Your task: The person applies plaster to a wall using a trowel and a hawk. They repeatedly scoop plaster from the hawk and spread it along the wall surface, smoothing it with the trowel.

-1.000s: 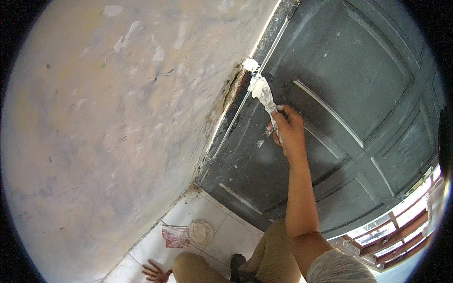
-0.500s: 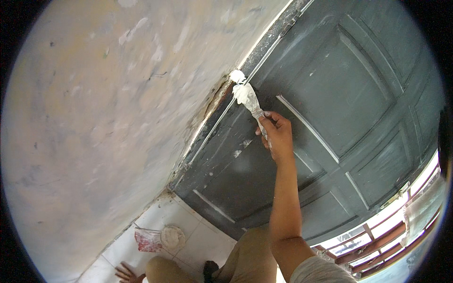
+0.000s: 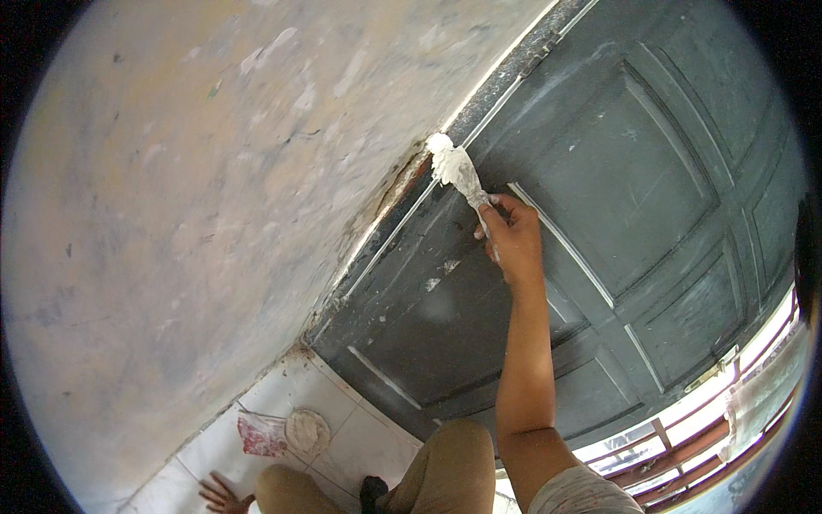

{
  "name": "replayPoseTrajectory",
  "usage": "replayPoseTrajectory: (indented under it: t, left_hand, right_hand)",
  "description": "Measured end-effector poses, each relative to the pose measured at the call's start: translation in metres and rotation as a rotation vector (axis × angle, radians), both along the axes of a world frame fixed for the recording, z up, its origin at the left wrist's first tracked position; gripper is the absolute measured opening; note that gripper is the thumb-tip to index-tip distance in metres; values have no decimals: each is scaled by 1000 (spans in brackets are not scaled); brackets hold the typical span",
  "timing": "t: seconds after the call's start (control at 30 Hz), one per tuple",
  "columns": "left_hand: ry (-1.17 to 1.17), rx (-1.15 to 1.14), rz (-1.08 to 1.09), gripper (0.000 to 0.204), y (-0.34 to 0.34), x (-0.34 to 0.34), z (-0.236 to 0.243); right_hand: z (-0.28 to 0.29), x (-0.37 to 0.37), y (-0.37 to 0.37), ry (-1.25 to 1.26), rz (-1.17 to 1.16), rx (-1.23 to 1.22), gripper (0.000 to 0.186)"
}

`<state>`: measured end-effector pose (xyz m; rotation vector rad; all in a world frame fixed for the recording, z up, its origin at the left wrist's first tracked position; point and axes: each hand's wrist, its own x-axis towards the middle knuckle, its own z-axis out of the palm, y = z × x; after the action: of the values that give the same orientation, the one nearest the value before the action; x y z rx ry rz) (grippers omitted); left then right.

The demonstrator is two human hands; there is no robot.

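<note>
My right hand [image 3: 517,237] is closed round the handle of a putty knife [image 3: 472,188], its blade pointing up and to the left. Thick white putty [image 3: 448,161] covers the blade's end, which is at the edge of the dark door frame [image 3: 402,204]. A white lump sits on the frame edge just beyond it; whether it joins the putty on the blade I cannot tell. My left hand [image 3: 224,494] rests on the white tiled floor [image 3: 351,433] at the lower left, fingers spread and holding nothing.
A dark grey panelled door [image 3: 462,317] fills the right side. Left of it rises a patchy, pale wall [image 3: 197,214]. On the floor are a round container of pale paste [image 3: 307,433] and a red and clear plastic bag [image 3: 262,434]. A barred window [image 3: 676,450] shows at lower right.
The view has shifted slightly. The putty knife has come closer to the white lump on the frame edge, still in my right hand. My left hand stays spread on the floor.
</note>
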<state>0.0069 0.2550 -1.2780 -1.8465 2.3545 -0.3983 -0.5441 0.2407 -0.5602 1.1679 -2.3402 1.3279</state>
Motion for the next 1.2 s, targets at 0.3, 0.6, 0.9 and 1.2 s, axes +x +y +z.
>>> replayPoseTrajectory:
  t: [0.3, 0.6, 0.9, 1.2]
  left_hand:
    - [405, 1046, 295, 160, -22, -8, 52]
    - [347, 964, 252, 162, -17, 4, 2]
    - [-342, -567, -193, 125, 7, -13, 2]
    - [-364, -299, -141, 148, 16, -4, -8]
  right_hand:
    - [16, -3, -12, 167, -43, 119, 29]
    - [-28, 38, -73, 466, -254, 27, 22]
    - [-164, 66, -148, 211, -305, 93, 82]
    - [-175, 109, -97, 132, -61, -172, 70]
